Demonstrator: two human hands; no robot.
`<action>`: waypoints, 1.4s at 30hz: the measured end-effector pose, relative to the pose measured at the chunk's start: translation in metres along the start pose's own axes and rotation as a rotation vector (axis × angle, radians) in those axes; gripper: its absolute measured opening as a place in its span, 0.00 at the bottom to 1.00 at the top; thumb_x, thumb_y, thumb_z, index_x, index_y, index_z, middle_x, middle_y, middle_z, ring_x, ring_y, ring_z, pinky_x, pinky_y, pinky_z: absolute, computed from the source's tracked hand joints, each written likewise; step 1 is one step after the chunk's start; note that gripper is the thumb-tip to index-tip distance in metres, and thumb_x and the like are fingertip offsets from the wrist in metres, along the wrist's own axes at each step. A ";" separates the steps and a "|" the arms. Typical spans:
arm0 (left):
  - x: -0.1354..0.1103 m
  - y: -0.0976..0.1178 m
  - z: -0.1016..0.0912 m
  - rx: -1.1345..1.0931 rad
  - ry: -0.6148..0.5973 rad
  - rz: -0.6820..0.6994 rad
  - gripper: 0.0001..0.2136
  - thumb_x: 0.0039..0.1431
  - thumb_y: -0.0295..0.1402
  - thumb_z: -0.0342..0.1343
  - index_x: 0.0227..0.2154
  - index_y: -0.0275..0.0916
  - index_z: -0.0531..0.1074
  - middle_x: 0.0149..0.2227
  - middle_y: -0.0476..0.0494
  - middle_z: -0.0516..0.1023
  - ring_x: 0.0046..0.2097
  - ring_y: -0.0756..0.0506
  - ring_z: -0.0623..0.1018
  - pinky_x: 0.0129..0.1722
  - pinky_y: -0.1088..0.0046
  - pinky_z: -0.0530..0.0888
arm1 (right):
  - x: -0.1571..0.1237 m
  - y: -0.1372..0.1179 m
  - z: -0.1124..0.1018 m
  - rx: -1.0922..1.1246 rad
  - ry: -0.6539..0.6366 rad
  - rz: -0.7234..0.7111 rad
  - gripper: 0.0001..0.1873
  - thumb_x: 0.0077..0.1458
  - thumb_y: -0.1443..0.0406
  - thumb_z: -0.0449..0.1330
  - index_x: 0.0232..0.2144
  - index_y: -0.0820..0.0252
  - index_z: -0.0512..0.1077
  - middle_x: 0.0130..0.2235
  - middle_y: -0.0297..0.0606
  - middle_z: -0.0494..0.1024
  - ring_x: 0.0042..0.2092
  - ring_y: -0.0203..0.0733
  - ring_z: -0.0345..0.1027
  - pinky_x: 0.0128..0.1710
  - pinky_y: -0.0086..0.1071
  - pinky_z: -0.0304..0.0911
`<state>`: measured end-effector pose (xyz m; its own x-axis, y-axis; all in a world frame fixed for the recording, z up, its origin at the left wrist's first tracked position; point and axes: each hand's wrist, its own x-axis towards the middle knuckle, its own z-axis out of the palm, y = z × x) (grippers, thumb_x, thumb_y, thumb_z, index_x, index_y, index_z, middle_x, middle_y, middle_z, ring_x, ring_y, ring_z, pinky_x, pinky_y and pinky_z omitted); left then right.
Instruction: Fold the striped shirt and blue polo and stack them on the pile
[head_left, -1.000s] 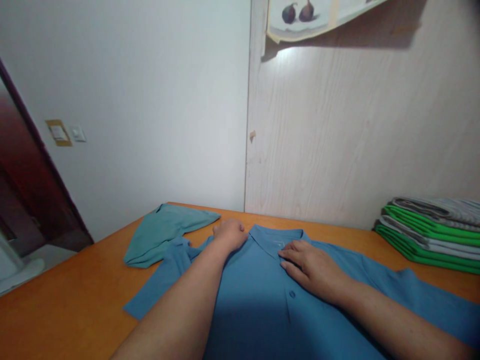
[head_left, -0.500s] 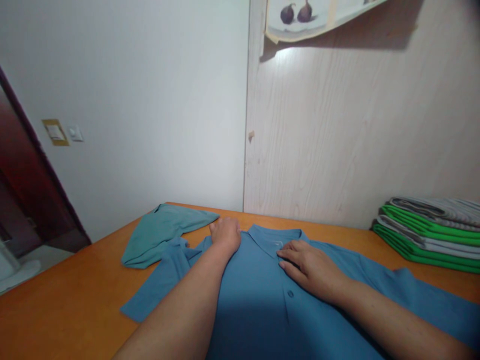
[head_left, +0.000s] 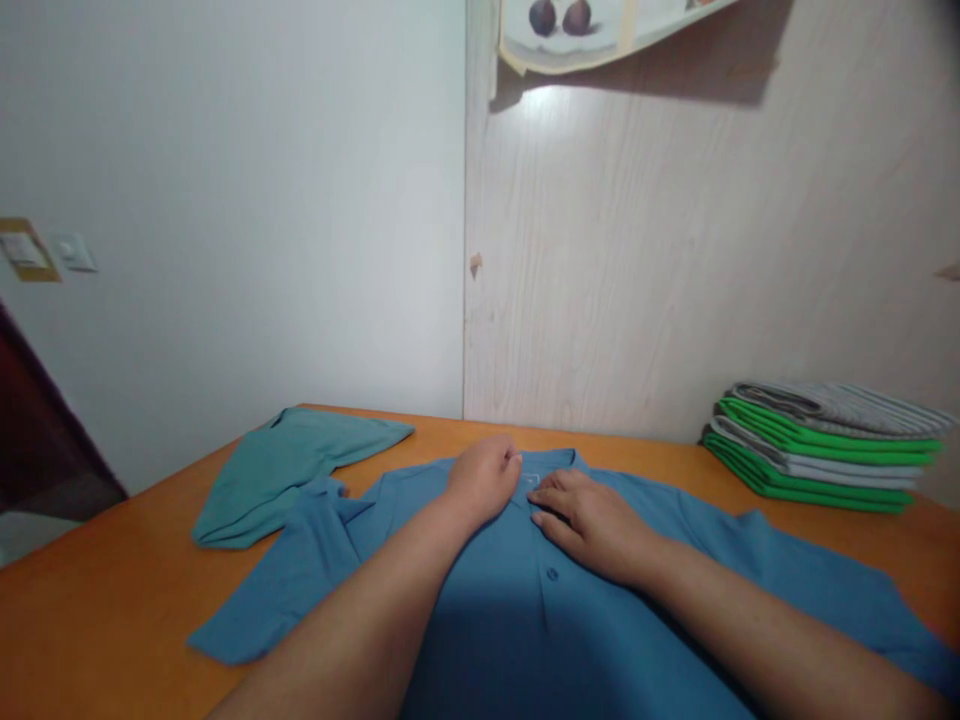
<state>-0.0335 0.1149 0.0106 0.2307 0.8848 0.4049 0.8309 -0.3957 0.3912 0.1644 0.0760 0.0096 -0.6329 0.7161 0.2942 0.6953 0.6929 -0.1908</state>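
A blue polo shirt (head_left: 495,620) lies spread face up, collar at the far end, sleeves out to both sides. My left hand (head_left: 486,478) is curled closed at the left side of the collar, hiding that part of it. My right hand (head_left: 592,522) rests on the shirt beside the neck opening, fingers stretched out and thumb a little apart, just above a button (head_left: 553,574). The lower part of the shirt falls out of view.
On the orange table (head_left: 112,620), a teal garment (head_left: 277,475) lies at the back left, close to the shirt's left sleeve. A stack of folded green, grey and striped fabrics (head_left: 825,450) stands at the back right. Behind the table rises a wall (head_left: 337,250).
My left hand has moved right, from the shirt's left shoulder onto the collar, and curled. My right hand stays by the neck opening. The camera view has turned slightly right.
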 end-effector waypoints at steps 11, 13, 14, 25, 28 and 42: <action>-0.008 0.013 0.020 -0.125 -0.095 0.092 0.12 0.64 0.41 0.51 0.30 0.41 0.71 0.30 0.48 0.75 0.33 0.46 0.73 0.31 0.71 0.64 | 0.011 0.038 0.018 0.769 0.271 0.346 0.14 0.57 0.60 0.54 0.39 0.55 0.78 0.37 0.36 0.81 0.40 0.43 0.73 0.46 0.39 0.68; -0.011 0.016 0.018 -0.078 -0.102 0.117 0.10 0.60 0.43 0.57 0.32 0.41 0.72 0.33 0.47 0.75 0.34 0.45 0.73 0.31 0.71 0.64 | 0.012 0.042 0.019 0.960 0.328 0.440 0.15 0.54 0.58 0.57 0.39 0.58 0.77 0.37 0.39 0.81 0.40 0.43 0.73 0.44 0.38 0.68; -0.013 0.016 0.017 -0.055 -0.101 0.129 0.10 0.58 0.42 0.59 0.32 0.41 0.72 0.34 0.47 0.75 0.35 0.45 0.74 0.32 0.71 0.65 | 0.012 0.043 0.019 1.033 0.355 0.474 0.15 0.53 0.57 0.59 0.39 0.59 0.77 0.38 0.40 0.81 0.40 0.42 0.73 0.45 0.38 0.67; -0.014 0.016 0.017 0.037 -0.097 0.182 0.09 0.57 0.40 0.60 0.34 0.42 0.71 0.37 0.45 0.74 0.39 0.43 0.74 0.35 0.70 0.66 | 0.016 0.051 0.020 1.250 0.441 0.570 0.18 0.48 0.59 0.64 0.42 0.59 0.73 0.39 0.40 0.79 0.40 0.40 0.74 0.45 0.35 0.69; -0.014 0.014 0.018 0.057 -0.095 0.196 0.09 0.57 0.40 0.59 0.35 0.42 0.70 0.38 0.45 0.74 0.40 0.43 0.74 0.35 0.69 0.66 | 0.018 0.054 0.024 1.191 0.433 0.559 0.19 0.49 0.57 0.63 0.42 0.59 0.73 0.39 0.39 0.79 0.40 0.39 0.73 0.45 0.34 0.68; -0.009 0.007 0.023 0.084 -0.095 0.220 0.09 0.58 0.41 0.57 0.35 0.41 0.71 0.38 0.43 0.74 0.41 0.42 0.74 0.37 0.69 0.67 | -0.058 0.067 -0.034 0.397 0.217 0.447 0.23 0.62 0.52 0.53 0.46 0.60 0.78 0.51 0.47 0.79 0.55 0.52 0.68 0.60 0.45 0.55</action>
<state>-0.0178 0.1101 -0.0095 0.4539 0.8002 0.3920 0.7937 -0.5630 0.2302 0.2591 0.0784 0.0114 -0.1980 0.9391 0.2809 0.6707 0.3388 -0.6598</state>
